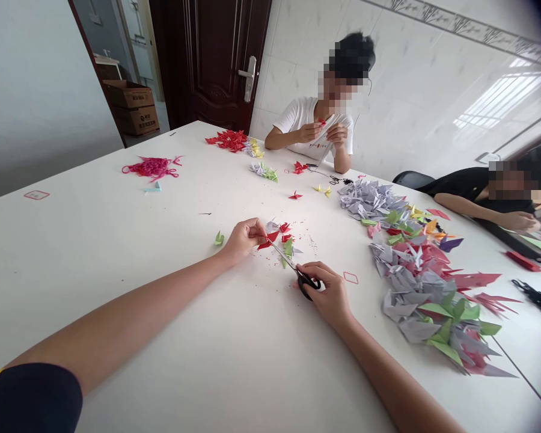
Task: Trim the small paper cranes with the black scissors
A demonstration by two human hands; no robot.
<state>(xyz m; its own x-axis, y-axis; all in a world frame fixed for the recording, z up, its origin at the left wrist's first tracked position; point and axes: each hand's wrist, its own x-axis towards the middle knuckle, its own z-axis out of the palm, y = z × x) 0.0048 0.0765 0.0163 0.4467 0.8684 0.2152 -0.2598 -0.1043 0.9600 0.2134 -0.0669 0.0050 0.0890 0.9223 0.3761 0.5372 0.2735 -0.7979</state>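
Our left hand (pixel 246 240) held a red folded paper (pixel 268 240) in a narrow pinch, just above the white table (pixel 81 300). Our right hand (pixel 327 294) held the black scissors (pixel 293 264) by the loops, with the blades just beside the paper. One person (pixel 313 129) sat across from us and one person (pixel 473 195) sat to our right. Two cardboard boxes (pixel 130 108) stood past the door (pixel 207 60), but their writing was too small to read.

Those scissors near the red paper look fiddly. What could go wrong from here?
The blades of the scissors in the right hand sit close to the fingers of the left hand, so a slip could nick them. Red paper scraps on the white table could also get mixed into the folded paper cranes.
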